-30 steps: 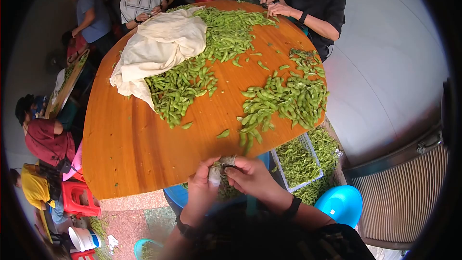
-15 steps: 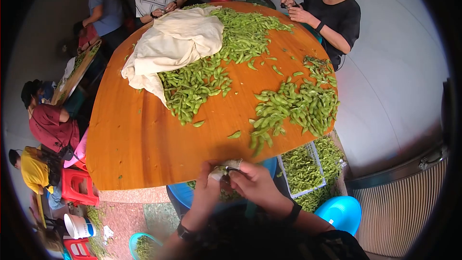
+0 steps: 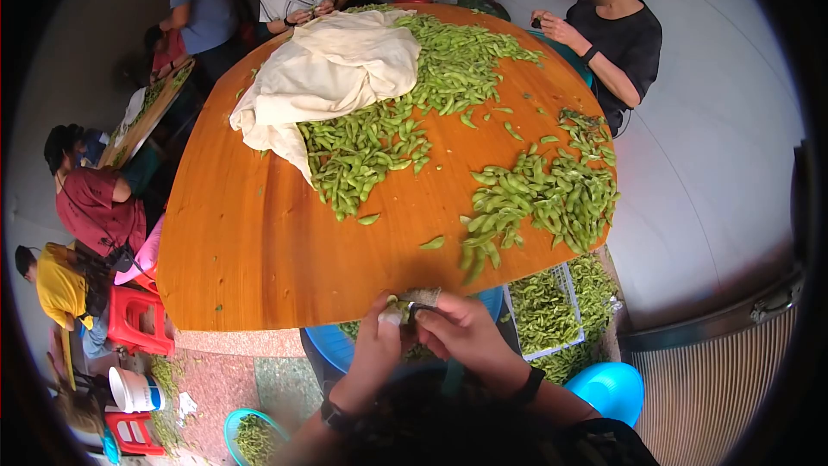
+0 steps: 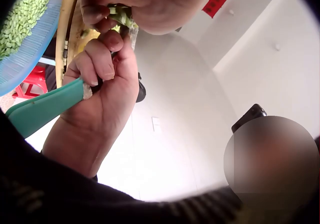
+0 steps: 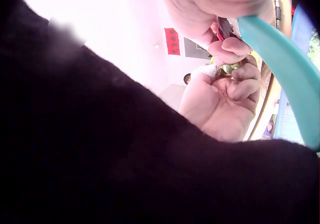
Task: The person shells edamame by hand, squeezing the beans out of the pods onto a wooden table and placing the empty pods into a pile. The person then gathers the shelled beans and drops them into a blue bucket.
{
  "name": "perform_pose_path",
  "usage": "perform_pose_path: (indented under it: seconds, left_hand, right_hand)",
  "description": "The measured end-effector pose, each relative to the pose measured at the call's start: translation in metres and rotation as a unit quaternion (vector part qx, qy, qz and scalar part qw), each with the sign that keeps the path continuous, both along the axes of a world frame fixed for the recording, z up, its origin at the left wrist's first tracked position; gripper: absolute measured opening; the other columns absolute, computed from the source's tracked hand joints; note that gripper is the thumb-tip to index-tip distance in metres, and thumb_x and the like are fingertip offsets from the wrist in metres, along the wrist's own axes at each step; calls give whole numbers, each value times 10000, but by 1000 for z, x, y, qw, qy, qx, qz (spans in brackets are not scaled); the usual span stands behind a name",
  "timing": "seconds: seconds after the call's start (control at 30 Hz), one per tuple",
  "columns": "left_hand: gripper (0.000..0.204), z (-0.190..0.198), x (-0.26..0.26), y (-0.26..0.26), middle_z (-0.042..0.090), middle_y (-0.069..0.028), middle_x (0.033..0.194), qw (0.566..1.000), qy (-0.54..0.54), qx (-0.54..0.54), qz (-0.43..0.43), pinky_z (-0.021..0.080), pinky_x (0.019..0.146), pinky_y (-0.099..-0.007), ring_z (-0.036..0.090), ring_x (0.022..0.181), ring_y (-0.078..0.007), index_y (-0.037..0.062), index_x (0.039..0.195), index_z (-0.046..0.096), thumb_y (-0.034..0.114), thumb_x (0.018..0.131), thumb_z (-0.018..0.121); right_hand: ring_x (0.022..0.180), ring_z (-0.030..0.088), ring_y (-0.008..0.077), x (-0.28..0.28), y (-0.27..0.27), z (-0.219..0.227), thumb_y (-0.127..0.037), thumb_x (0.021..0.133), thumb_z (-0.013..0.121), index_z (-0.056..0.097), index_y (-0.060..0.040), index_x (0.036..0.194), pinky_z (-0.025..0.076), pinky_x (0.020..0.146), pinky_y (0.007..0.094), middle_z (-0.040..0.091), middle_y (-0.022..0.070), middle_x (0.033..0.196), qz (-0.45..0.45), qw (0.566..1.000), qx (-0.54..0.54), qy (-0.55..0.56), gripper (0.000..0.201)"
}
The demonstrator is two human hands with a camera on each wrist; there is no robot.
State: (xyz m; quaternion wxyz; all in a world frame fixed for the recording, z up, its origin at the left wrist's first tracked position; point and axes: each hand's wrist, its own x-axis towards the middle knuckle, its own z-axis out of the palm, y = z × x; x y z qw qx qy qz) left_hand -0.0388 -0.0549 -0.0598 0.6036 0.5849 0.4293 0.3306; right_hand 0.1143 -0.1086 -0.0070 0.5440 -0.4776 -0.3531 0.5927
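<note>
My left hand, its thumb wrapped in white tape, pinches a green soybean pod above the table's near edge. My right hand meets it at the pod and grips a tool with a curved teal handle. The handle sticks out of the palm, while the tool's working end is mostly hidden in the fingers. A band of pale wrapping covers a right finger. Under both hands stands a blue basin; shelled green beans lie in a blue basin in the left wrist view.
On the wooden table lie a pile of pods at right and a larger heap partly under cream cloth. A white crate of pods and a tilted blue basin sit below right. A person in black sits across.
The head view has swung, so the table sits further right in the picture. My hands stay together at the pod, fingers slightly shifted. The person in black has lifted their hands off the table.
</note>
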Motion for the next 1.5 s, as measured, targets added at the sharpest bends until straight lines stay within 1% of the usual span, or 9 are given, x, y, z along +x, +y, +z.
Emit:
perform_pose_path:
  seconds: [0.1,0.2,0.4,0.47,0.57,0.67,0.87,1.1,1.5]
  left_hand:
    - [425,0,4,2,592,-112,1045,995,-35,-83,40,501,716,-258,580,842,-140,-65,1345,409,119,962,421]
    - [272,12,7,3,585,-36,948,984,-84,-144,59,465,643,-192,551,729,-74,17,1190,513,94,976,363]
    - [229,28,-11,12,576,-7,822,983,-45,-160,-81,440,622,-184,535,705,-66,33,1078,592,47,949,403]
    - [229,38,-14,11,606,-31,777,976,160,-31,-142,469,651,-230,591,711,-126,30,1040,620,1,920,427]
    - [222,38,-17,12,650,-80,822,946,193,180,-189,502,723,-283,648,766,-201,20,1042,627,-26,898,465]
    - [184,51,-12,16,671,-113,892,921,251,206,-213,515,766,-319,672,840,-243,13,1057,624,16,898,532]
    - [184,48,17,16,662,-111,879,952,196,230,-54,521,716,-305,667,813,-201,13,1033,634,48,854,658]
    - [204,17,13,27,633,-58,816,919,91,377,-73,495,632,-250,619,695,-142,8,1073,587,0,872,623]
    - [169,39,19,7,494,47,734,997,-48,-57,-11,333,512,-165,421,602,-9,60,921,524,-13,928,372]
  right_hand:
    - [503,442,31,1,1,4,-103,977,510,611,-46,1155,352,443,198,542,-21,673,3,999,-13,35,212]
    - [504,444,31,1,2,2,-106,980,507,612,-45,1147,346,441,195,545,-19,675,2,1000,-12,27,207]
    - [496,453,34,4,1,4,-100,979,506,612,-41,1132,355,439,188,558,-13,693,25,999,-17,30,195]
    - [493,458,35,7,2,3,-102,978,508,610,-43,1137,361,438,186,564,-10,700,-44,997,-11,58,198]
    - [488,461,37,32,11,-2,-107,978,508,611,-46,1139,361,434,186,567,-7,700,-127,990,39,42,201]
    - [483,465,39,47,16,-1,-116,977,510,612,-50,1137,361,428,187,573,-7,701,-135,990,22,39,200]
    - [503,501,39,26,13,6,-151,984,520,610,-52,1059,379,433,189,591,-12,711,-88,996,-15,23,154]
    - [510,493,35,24,7,7,-155,977,539,620,-62,1063,379,447,187,588,-22,722,-46,996,-26,66,151]
    - [514,470,30,9,2,1,-117,969,535,624,-49,1094,378,453,191,556,-22,692,3,1000,-12,27,168]
